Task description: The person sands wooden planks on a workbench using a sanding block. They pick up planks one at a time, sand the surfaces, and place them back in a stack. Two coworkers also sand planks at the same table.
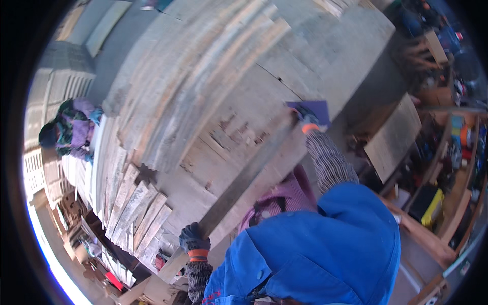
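Observation:
A long, narrow wooden board lies slantwise along the near side of a large worktable. My left hand, in a dark glove with an orange cuff, grips its lower end. At its far upper end is my right hand, gloved the same way; the fingers are blurred, and whether they close on the board is unclear. A flat purple sheet lies under and beside my right hand. Weathered boards lie in a broad row across the table, and wood chips are scattered between them and my board.
Shorter planks stick out at the table's lower left. Another person stands beyond the boards at the left. At the right are a plywood panel and a wooden-framed shelf with a black and yellow case.

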Tool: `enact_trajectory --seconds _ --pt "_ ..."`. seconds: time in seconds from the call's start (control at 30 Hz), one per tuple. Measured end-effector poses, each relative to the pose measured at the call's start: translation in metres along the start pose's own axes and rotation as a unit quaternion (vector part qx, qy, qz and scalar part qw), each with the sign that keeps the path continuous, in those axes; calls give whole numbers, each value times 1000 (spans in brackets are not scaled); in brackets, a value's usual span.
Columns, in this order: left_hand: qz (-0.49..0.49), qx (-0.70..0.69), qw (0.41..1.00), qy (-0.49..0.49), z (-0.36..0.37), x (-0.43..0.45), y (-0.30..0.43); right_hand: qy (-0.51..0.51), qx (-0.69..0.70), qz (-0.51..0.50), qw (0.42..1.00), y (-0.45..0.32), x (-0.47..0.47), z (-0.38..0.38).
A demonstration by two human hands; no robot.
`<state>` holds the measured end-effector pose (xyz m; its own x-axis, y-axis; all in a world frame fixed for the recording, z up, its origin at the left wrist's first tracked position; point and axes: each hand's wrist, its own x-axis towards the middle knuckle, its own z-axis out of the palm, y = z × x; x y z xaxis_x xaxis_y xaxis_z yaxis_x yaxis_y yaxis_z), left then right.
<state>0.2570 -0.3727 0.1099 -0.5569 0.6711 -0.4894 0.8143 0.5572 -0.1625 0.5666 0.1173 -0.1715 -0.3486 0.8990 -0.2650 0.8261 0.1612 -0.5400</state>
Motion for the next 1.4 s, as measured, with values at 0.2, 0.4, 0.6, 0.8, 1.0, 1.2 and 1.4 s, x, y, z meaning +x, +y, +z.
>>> enact_trajectory --seconds 0.2,0.4,0.6,0.8,1.0,1.2,1.4 --pt "-21 -87 995 51 -13 -7 -7 173 28 -59 983 -22 -16 -54" --pt "-58 -150 977 142 -8 35 14 162 90 24 982 -17 -51 -67" --pt "-36 -165 942 290 13 121 23 176 38 21 983 -17 -54 -61" --pt "-63 -193 937 285 -24 184 29 169 60 -3 984 -36 -57 -70" --pt "-76 -229 936 255 -46 231 28 163 45 56 984 -45 -59 -78" --pt "-50 -210 936 278 -22 272 14 124 14 108 986 -68 -57 -77" --pt "-63 -241 955 164 -8 353 -11 176 121 35 976 -137 -2 -66"
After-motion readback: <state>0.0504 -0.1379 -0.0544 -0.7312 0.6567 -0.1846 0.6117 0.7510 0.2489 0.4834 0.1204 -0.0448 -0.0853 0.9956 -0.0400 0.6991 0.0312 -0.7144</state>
